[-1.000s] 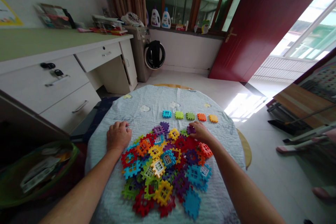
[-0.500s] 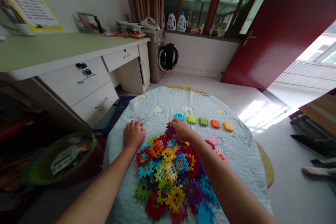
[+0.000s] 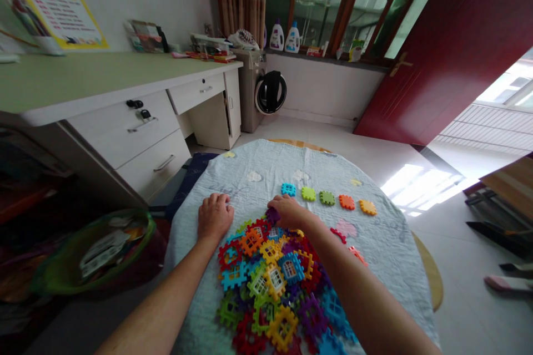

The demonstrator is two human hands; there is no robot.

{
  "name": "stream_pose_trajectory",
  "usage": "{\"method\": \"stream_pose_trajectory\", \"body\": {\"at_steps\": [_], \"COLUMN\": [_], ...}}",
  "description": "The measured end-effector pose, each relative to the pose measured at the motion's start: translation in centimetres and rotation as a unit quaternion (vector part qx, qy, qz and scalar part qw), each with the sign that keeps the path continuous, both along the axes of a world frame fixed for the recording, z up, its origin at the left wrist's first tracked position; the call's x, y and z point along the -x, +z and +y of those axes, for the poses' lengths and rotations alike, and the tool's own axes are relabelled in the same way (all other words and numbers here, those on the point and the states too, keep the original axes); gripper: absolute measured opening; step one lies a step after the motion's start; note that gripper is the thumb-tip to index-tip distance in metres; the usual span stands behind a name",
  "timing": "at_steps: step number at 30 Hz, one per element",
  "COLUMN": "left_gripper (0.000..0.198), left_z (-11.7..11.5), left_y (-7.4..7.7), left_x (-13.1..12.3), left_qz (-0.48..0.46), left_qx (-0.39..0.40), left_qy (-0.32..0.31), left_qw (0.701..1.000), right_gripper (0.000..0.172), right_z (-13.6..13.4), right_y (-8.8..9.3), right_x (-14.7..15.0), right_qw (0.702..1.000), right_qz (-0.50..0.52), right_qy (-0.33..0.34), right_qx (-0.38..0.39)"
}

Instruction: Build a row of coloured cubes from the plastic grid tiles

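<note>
While the right hand (image 3: 286, 212) grips a purple piece (image 3: 272, 215) in its fingers at the far edge of the colourful heap (image 3: 275, 282), the left hand (image 3: 215, 215) rests on the cloth-covered table (image 3: 241, 169); whether its curled fingers hold anything, I cannot tell. Beyond the right fingers and extending rightward, five tiles (image 3: 327, 198) lie in a row.

Both bare forearms reach forward and angle inward, the left arm (image 3: 170, 294) and the right arm (image 3: 353, 283) well apart. The left hand (image 3: 215, 217) rests palm down, fingers loosely curled. The right hand (image 3: 288, 212) bends inward at the wrist, fingers pointing down and left.
</note>
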State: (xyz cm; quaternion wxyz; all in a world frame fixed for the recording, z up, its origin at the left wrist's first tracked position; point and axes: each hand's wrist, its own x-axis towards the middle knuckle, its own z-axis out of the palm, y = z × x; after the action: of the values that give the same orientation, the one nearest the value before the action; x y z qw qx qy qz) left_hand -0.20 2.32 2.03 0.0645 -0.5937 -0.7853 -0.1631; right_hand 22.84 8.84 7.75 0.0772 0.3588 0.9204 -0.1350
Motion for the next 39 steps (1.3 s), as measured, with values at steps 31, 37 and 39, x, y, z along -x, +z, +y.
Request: {"method": "stream_pose_trajectory", "body": {"at_steps": [31,37,39], "left_gripper": [0.019,0.019,0.019], "left_z": [-0.1,-0.1,-0.1], "left_y": [0.6,0.4,0.5], "left_x": [-0.1,0.0,-0.1], "left_qz": [-0.025,-0.019,-0.018], "left_qx": [0.012,0.005,0.007], "left_qy": [0.006,0.002,0.004], "left_qw": [1.0,1.0,1.0], "right_gripper": [0.058,0.053,0.054], "right_z": [7.6,7.3,7.3], "right_y": [-0.8,-1.5,-1.6], "right_x": [4.7,4.9,4.8], "right_qw": [0.987,0.986,0.987], "right_qz": [-0.021,-0.025,-0.024], "right_qy": [-0.153,-0.153,-0.151], "right_qx": [-0.044,-0.052,-0.051]}}
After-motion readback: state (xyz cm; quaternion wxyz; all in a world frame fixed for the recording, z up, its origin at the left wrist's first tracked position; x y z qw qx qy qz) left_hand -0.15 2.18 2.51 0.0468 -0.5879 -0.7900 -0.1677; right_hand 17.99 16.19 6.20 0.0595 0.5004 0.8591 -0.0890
